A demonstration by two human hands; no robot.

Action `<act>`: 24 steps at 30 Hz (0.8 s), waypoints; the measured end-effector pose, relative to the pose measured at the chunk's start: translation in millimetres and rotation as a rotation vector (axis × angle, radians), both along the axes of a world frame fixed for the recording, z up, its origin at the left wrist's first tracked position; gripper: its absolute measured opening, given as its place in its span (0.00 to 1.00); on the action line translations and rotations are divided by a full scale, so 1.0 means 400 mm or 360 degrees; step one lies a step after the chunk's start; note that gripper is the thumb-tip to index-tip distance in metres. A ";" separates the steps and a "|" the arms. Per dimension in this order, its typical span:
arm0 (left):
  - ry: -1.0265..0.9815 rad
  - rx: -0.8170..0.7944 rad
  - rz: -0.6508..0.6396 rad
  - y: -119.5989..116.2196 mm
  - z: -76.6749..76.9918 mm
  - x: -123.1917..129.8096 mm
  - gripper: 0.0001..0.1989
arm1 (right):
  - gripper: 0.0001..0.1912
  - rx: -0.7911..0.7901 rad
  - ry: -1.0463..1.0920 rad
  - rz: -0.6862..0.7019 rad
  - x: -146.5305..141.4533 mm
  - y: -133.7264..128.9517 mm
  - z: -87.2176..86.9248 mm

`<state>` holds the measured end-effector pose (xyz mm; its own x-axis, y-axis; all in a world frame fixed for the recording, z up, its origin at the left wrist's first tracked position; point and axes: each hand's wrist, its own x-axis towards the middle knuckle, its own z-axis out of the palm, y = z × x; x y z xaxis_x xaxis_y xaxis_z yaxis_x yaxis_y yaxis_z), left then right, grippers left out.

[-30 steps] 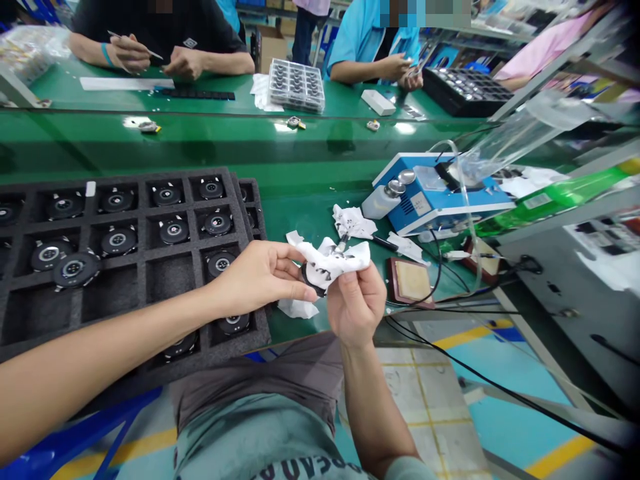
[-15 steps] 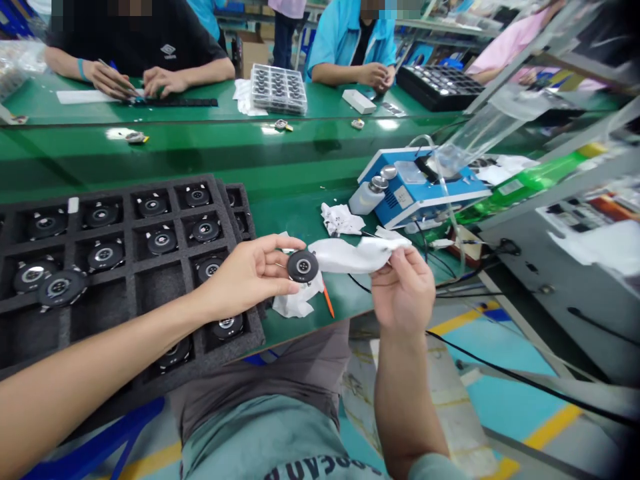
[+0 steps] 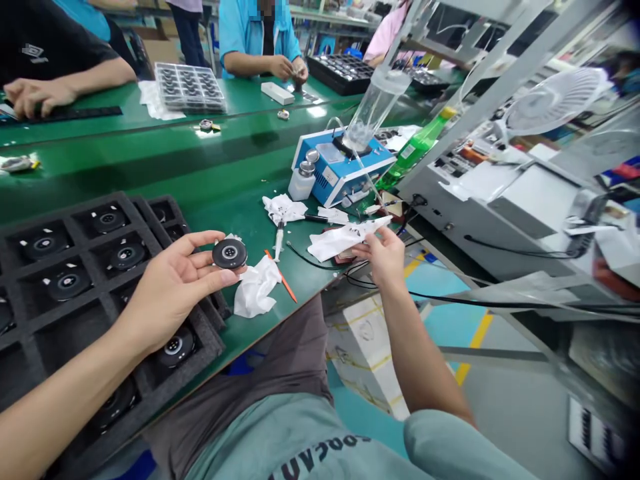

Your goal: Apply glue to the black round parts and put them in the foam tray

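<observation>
Between the thumb and fingers of my left hand (image 3: pixel 185 277) is a round black watch back (image 3: pixel 230 253), its ringed sensor face turned up. It is held above the table, beside the dark foam tray (image 3: pixel 143 370), where similar watch parts (image 3: pixel 127 255) lie in square compartments. My right hand (image 3: pixel 383 250) pinches one end of a white wipe (image 3: pixel 345 239) marked with dark spots. The wipe stretches left from the fingers, apart from the watch back. A crumpled wipe (image 3: pixel 256 288) and an orange stick (image 3: pixel 283 279) rest on the table between the hands.
A blue machine (image 3: pixel 345 163) with a clear cylinder stands behind, a pump bottle (image 3: pixel 302 180) at its left. A spotted wipe (image 3: pixel 283 209), a syringe (image 3: pixel 279 240) and black cables (image 3: pixel 313 261) lie before it. Co-workers sit across the green table (image 3: pixel 215 180).
The white wipe has come away from the watch back and moved right with my right hand. My left hand still holds the watch back. The camera view has turned right.
</observation>
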<state>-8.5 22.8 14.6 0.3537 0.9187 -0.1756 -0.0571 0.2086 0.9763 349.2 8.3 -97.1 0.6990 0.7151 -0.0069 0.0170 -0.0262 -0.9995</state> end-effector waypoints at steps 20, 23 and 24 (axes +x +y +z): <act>-0.0170 0.0078 0.0329 -0.011 -0.005 0.020 0.28 | 0.10 -0.0208 -0.1282 0.1238 -0.319 -0.077 0.073; -0.0203 0.0068 0.0300 -0.013 -0.012 0.015 0.28 | 0.13 -0.0404 -0.1455 0.1353 -0.361 -0.074 0.072; -0.0214 0.0066 0.0293 -0.013 -0.014 0.014 0.28 | 0.16 -0.0474 -0.1488 0.1325 -0.365 -0.078 0.069</act>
<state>-3.0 17.7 8.8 0.1970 0.9754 -0.0988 -0.2206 0.1423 0.9649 203.3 -22.7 -69.4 -0.1294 0.9916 0.0073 0.8234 0.1115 -0.5563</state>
